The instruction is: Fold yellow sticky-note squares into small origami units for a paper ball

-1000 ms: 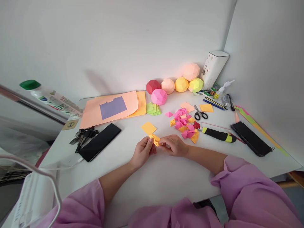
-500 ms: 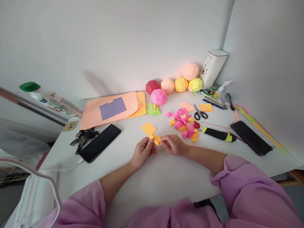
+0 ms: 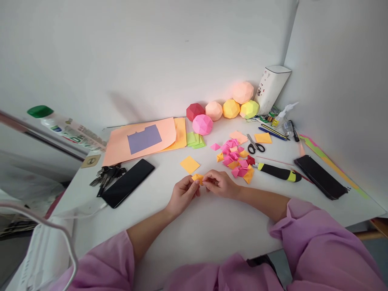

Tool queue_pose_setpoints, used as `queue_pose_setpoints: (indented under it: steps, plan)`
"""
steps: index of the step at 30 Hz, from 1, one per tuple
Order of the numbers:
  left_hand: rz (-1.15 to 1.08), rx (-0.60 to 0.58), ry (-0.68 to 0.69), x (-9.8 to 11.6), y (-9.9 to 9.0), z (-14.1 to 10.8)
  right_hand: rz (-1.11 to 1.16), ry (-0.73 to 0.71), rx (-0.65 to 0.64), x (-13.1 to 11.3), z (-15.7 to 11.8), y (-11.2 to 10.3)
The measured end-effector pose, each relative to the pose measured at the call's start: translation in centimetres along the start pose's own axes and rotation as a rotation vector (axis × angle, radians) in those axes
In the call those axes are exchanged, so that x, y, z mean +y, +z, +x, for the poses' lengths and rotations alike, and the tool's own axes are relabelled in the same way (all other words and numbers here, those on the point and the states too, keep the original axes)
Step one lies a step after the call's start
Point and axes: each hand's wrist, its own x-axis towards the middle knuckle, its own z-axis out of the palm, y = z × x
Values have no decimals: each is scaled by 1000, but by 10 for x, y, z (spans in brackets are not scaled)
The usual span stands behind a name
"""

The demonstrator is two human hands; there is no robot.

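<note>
Between my hands, just above the white table (image 3: 230, 230), is a small folded piece of orange paper (image 3: 198, 178). My left hand (image 3: 183, 195) pinches its left side between thumb and fingers. On its right side, my right hand (image 3: 220, 184) grips it with bent fingertips, which hide part of it. A flat orange paper square (image 3: 190, 165) lies just beyond my hands. To the right is a heap of folded pink and orange paper pieces (image 3: 235, 155), a few of them dark red.
Faceted paper balls (image 3: 202, 124) line the wall. Scissors (image 3: 255, 145) and a black-and-yellow handled tool (image 3: 277, 171) lie right of the heap, with a black case (image 3: 320, 176) farther right. A phone (image 3: 128, 182), keys (image 3: 107, 176) and peach paper sheets (image 3: 115, 147) are on the left.
My right hand has moved slightly left, closer to my left hand. The orange paper piece has been turned or folded more compactly, and less of it shows.
</note>
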Motion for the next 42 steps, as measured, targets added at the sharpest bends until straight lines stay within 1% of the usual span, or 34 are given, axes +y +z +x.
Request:
queue_pose_setpoints:
  steps: [3,5,8,13,18,21,26,29,34,39,42]
  plan:
    - [1,-9,-22,2,0,0,173,114,-67,-3,1,0]
    - [-23,-1,-44,2,0,0,212,160,-110,-5,2,0]
    - [-59,18,-81,0,-1,1,229,208,-137,-9,3,-1]
    - [-70,24,-130,0,-2,1,242,255,-150,-8,4,-2]
    - [-43,-26,-106,1,-2,0,261,275,-190,-6,3,-4]
    - [-19,-31,-105,1,-1,0,261,285,-210,-5,3,-4]
    - [19,11,-86,1,-2,-1,294,271,-221,-6,5,-5]
    - [59,14,-56,1,-2,-1,303,274,-196,-7,6,-4]
    - [126,19,-25,3,0,-4,256,309,-162,-12,5,-2]
    - [97,16,-37,3,0,-5,280,354,-162,-14,6,-3]
    - [71,45,-53,2,-1,-5,319,366,-149,-13,7,-4]
